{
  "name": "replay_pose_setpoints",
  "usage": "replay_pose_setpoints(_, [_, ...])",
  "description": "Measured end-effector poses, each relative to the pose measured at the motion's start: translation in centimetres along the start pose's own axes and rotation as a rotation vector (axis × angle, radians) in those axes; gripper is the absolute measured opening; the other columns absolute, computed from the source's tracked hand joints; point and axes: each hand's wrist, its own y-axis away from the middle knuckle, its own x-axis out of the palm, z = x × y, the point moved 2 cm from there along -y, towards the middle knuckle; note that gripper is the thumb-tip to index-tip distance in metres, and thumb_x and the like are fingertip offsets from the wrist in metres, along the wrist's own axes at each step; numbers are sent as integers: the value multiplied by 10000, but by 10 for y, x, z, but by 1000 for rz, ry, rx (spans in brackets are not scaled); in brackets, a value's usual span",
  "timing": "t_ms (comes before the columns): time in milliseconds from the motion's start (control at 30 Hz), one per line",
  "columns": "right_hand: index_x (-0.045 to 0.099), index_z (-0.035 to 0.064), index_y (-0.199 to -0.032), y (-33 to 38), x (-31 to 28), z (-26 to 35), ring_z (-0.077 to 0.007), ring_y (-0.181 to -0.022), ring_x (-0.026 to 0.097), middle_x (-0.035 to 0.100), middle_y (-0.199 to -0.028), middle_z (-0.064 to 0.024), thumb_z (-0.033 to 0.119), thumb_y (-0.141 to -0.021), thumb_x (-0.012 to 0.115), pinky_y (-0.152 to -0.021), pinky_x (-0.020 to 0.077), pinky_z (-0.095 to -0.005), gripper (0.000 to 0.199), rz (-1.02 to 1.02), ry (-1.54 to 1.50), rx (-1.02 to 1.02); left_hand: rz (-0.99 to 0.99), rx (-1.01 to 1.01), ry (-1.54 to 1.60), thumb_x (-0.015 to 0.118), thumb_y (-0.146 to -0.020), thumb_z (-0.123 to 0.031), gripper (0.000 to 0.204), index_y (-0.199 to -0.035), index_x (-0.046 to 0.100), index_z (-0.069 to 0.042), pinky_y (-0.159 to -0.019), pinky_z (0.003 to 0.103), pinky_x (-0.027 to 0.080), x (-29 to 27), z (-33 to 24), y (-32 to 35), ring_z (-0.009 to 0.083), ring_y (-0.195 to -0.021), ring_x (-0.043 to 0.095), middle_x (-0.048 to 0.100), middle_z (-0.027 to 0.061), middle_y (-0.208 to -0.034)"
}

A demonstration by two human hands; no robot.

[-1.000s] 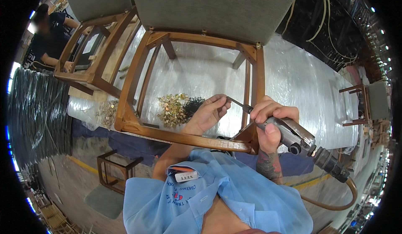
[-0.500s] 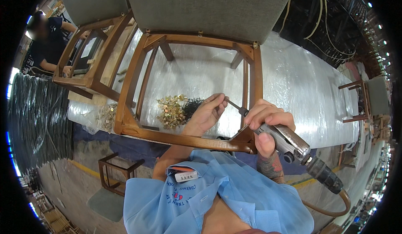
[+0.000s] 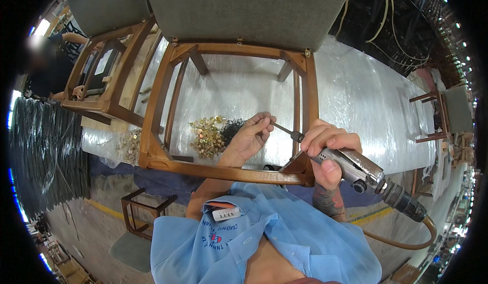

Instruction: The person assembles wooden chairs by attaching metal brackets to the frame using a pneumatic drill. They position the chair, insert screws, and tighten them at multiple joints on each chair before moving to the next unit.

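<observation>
Inside chair frame [image 3: 223, 172], near right corner: left hand [image 3: 251, 136] pinching screw at bit tip [image 3: 281, 128] to steady it, right hand [image 3: 328, 149] clenched around air driver [image 3: 356, 169], angled toward corner block; screw pile [image 3: 206, 136] within reach left.

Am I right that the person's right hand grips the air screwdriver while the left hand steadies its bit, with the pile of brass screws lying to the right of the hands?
Not quite. In the head view the screws lie to the left of the hands, inside the chair frame. The rest holds: the right hand grips the screwdriver and the left hand pinches its bit.
</observation>
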Motion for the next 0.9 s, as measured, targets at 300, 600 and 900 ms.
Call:
replay_pose_setpoints(300, [496, 44, -1003, 2, 5, 0, -239, -609, 605, 591, -707, -107, 220, -822, 641, -569, 429, -366, 292, -123, 11, -28, 43, -53, 207, 541, -990, -116, 180, -1118, 568, 8, -680, 155, 594, 3, 7, 0, 88, -828, 680, 637, 49, -982])
replay_pose_setpoints(600, [495, 51, -1009, 2, 8, 3, -234, -613, 609, 589, -696, -96, 230, -824, 644, -566, 422, -358, 298, -84, 40, -15, 102, -106, 172, 522, -1001, -165, 222, -1121, 561, 17, -695, 173, 609, -3, 10, 1, 134, -852, 681, 630, 85, -1009])
replay_pose_setpoints(900, [492, 48, -1015, -5, 8, 1, -233, -592, 600, 582, -686, -91, 242, -824, 650, -557, 414, -348, 315, -53, 23, -27, 132, -86, 184, 515, -1005, -183, 202, -1110, 575, -21, -691, 190, 611, 4, 5, 3, 141, -872, 670, 620, 84, -1051])
